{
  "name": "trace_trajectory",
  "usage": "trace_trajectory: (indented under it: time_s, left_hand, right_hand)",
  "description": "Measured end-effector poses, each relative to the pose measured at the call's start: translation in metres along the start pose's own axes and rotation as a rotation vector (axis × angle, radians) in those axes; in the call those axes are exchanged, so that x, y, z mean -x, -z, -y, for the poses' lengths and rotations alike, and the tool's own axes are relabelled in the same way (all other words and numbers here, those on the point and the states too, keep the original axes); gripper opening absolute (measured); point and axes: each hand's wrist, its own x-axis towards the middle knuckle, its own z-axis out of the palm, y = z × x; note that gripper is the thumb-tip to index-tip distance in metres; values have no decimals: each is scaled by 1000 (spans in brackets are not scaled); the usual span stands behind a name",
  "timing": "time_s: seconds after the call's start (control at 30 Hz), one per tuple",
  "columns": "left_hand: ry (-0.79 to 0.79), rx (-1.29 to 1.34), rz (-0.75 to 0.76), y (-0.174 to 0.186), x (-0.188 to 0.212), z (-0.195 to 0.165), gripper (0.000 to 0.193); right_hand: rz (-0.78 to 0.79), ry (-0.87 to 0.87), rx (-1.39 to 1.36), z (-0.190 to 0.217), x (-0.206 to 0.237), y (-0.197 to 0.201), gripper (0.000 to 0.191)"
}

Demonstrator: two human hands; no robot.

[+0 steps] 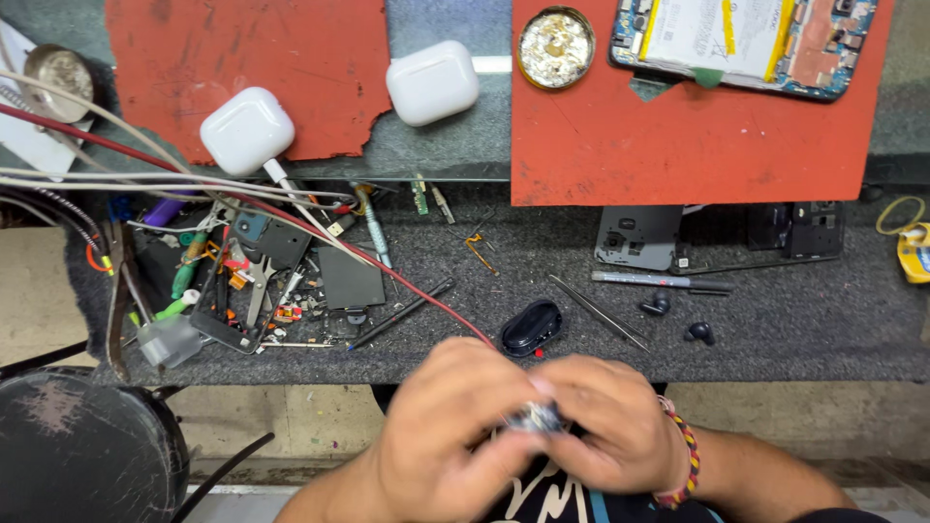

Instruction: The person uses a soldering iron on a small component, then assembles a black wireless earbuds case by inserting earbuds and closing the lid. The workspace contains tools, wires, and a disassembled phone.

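Note:
My left hand and my right hand are pressed together below the front edge of the grey bench mat. Between their fingertips sits a small shiny part, blurred, gripped by both hands. A red wire runs from the left across the bench to my left hand. Just beyond my fingers lies a black oval earbud case. Two black earbuds rest to its right, next to tweezers.
Two white earbud cases sit at the back by red mats. An opened phone and a round tin lie on the right mat. Loose tools and parts crowd the left. A black stool stands lower left.

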Motion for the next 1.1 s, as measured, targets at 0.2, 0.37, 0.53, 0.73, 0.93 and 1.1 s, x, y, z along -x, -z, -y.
trace_trajectory:
  time_s: [0.2,0.37,0.53,0.73,0.93,1.1]
  left_hand:
    - [552,-14,-174,-2,9,29,37]
    - [591,510,-264,-16,4,59,50]
    - [623,558,-230,-28,-8,76,38]
    - [720,648,-128,-31,-22,90,36]
    - [694,737,11,-28,-30,106,50]
    - [727,858,63,-27,-31,115,53]
  right_hand:
    - [-214,-391,367,-7,15,3,28]
    - [-263,-604,703,-20,36,29,28]
    - [-208,-703,718,-27,41,35,24]
    - [-412,-661,317,-24,33,36,23]
    - [-446,-470,-135,-16,17,24,24]
    - [-410,-455,-184,-18,-10,12,33]
